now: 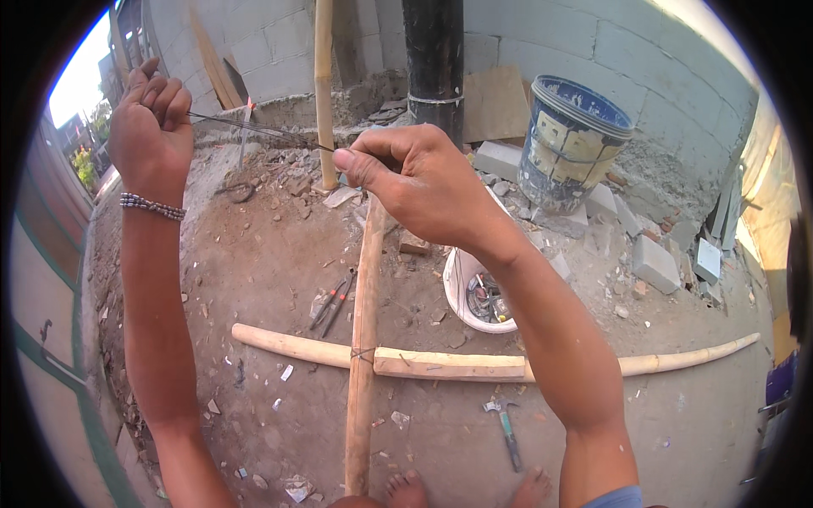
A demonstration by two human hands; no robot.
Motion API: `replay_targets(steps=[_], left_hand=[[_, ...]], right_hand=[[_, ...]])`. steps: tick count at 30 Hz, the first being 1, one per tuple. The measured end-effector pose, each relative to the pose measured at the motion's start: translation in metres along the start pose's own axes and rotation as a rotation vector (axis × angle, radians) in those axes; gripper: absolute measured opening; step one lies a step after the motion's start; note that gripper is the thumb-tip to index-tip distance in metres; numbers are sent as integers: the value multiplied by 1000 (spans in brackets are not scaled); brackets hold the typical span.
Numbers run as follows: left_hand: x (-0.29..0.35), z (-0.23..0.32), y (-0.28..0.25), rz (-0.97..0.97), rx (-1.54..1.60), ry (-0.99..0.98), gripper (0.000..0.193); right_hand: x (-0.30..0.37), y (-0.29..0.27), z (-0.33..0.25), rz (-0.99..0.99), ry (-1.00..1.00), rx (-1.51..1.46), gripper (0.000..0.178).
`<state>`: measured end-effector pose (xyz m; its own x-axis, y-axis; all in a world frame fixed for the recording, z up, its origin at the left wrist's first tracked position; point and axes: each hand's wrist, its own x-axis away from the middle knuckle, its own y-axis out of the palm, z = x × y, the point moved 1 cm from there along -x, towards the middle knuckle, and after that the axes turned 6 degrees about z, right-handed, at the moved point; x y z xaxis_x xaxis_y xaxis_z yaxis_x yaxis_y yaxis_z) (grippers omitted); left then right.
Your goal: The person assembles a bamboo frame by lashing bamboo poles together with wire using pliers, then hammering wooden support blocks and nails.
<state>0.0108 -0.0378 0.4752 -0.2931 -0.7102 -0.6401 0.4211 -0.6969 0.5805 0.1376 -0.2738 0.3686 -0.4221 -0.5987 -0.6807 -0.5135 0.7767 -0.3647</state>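
A thin dark wire (254, 128) stretches between my raised hands. My left hand (152, 127) is closed around one end at the upper left, with a beaded bracelet on its wrist. Toward the middle, my right hand (415, 173) pinches the wire between thumb and fingers. Below the hands, an upright wooden pole (362, 288) crosses a long pole (677, 362) on the ground. Wire binding (362, 354) wraps the crossing. A short split piece of wood (457, 364) lies along the long pole, right of the crossing.
Pliers (333, 300) with red handles and a hammer (506, 432) lie on the dirt. Behind my right forearm stands a white bucket (457, 288) with small items. A paint-stained blue bucket (574, 148) sits among blocks (656, 264). A black pipe (434, 68) rises by the wall.
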Motion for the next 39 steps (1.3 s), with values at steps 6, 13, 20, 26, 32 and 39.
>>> replay_targets(steps=[6, 13, 20, 26, 32, 39], left_hand=[[-53, 47, -57, 132, -26, 43, 21], [-51, 9, -126, 528, -1, 3, 22], [-15, -23, -147, 715, -34, -69, 25], [-10, -42, -172, 839, -162, -93, 25], [23, -48, -209, 976, -131, -110, 23], [30, -68, -145, 895, -39, -99, 28]], right_hand=[[-4, 0, -45, 12, -106, 204, 27], [48, -21, -11, -220, 230, 97, 21], [100, -26, -3, -306, 546, -24, 25], [174, -18, 7, -617, 546, 25, 24], [137, -67, -49, 5, 606, -134, 12], [200, -61, 67, -793, 203, 781, 21]])
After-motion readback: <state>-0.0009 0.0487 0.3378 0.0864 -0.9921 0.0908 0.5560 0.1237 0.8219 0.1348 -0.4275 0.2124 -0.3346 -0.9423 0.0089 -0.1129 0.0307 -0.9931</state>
